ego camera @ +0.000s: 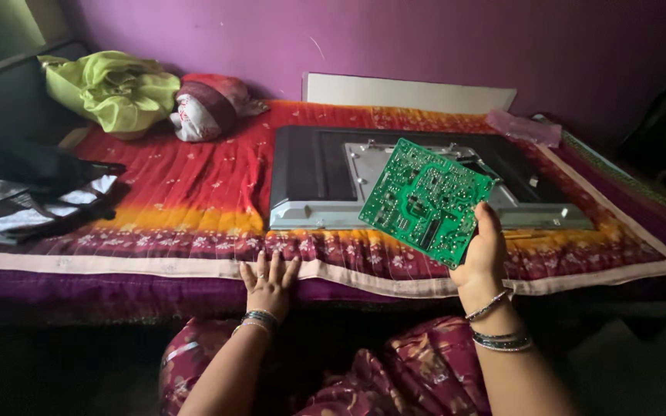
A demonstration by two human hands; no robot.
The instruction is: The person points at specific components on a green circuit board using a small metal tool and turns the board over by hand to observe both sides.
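Red patterned bedspread (186, 185) — right hand (483, 258) clamps green circuit board (425, 200); left hand (270, 283) flat, fingers spread

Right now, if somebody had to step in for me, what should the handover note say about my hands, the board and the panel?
Right hand: lifted, gripping the green circuit board by its lower right corner, board tilted above the panel.
Left hand: flat, fingers spread on the near edge of the bed cover, holding nothing.
Panel: a flat screen lying face down on the cover, back off, metal plate exposed.
Done: the board is off the panel and in hand.
Left: the board is not set down anywhere; the panel's back is open. A white back sheet leans on the wall behind.
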